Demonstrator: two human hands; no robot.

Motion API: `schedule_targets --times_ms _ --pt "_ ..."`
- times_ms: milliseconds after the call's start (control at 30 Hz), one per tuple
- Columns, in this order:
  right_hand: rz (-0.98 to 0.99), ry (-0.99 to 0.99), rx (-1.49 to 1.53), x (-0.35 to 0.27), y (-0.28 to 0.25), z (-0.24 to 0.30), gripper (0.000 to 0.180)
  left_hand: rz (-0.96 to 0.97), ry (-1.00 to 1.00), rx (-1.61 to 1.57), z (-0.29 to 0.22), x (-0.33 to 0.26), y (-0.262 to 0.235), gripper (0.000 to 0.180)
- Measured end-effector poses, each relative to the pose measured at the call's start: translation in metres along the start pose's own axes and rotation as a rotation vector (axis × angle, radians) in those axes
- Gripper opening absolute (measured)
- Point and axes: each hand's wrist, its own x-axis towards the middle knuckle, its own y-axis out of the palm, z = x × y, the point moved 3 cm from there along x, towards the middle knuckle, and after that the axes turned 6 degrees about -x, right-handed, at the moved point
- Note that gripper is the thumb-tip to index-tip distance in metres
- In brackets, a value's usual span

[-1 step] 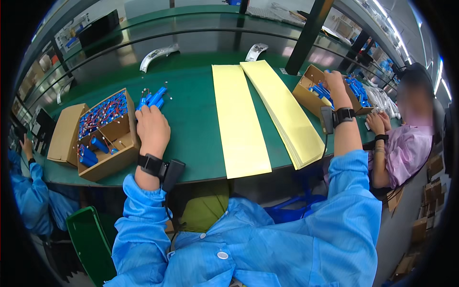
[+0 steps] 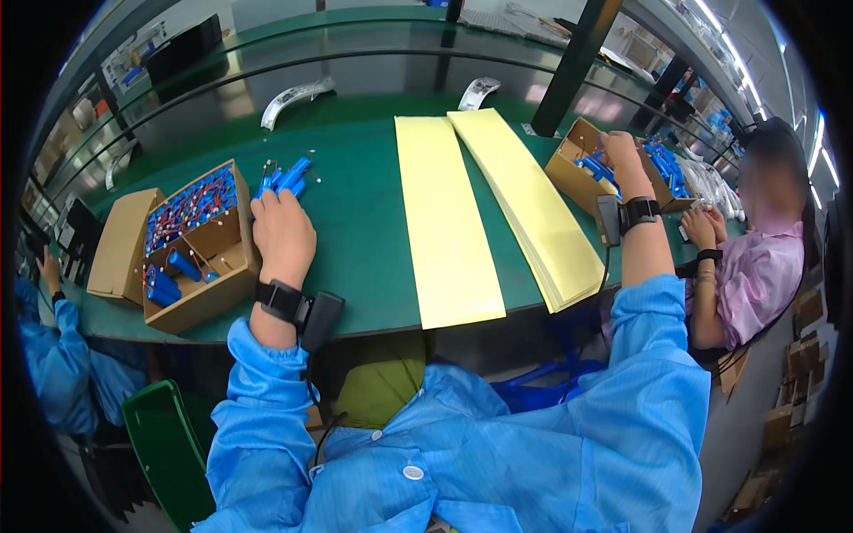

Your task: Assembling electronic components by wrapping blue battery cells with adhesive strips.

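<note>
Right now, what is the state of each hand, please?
Left hand: closed over a bunch of blue cylinders on the green table.
Right hand: reaching into a cardboard box; its grip cannot be told.

2 yellow sheet stacks (image 2: 444, 213) (image 2: 533, 209) on the green table (image 2: 364, 222). 3 cardboard boxes: open divided one (image 2: 200, 244), flat closed one (image 2: 120, 242), open one far right (image 2: 591, 169). 2 curved white parts (image 2: 293, 93) (image 2: 478, 91). Blue cells (image 2: 283, 178): too many to count.
</note>
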Motion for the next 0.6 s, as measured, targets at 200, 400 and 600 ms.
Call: schedule_targets --times_ms 200,400,600 --pt "0.043 -0.297 0.286 -0.044 -0.008 0.014 0.024 0.05 0.002 0.074 0.001 0.01 0.019 0.016" --pt "0.582 -0.648 0.308 -0.244 -0.006 0.062 0.026 0.119 -0.246 -0.558 -0.022 -0.011 -0.006 0.022" --pt "0.555 -0.848 0.078 -0.335 0.025 0.084 0.017 0.342 -0.223 -1.205 -0.09 -0.059 -0.039 0.021"
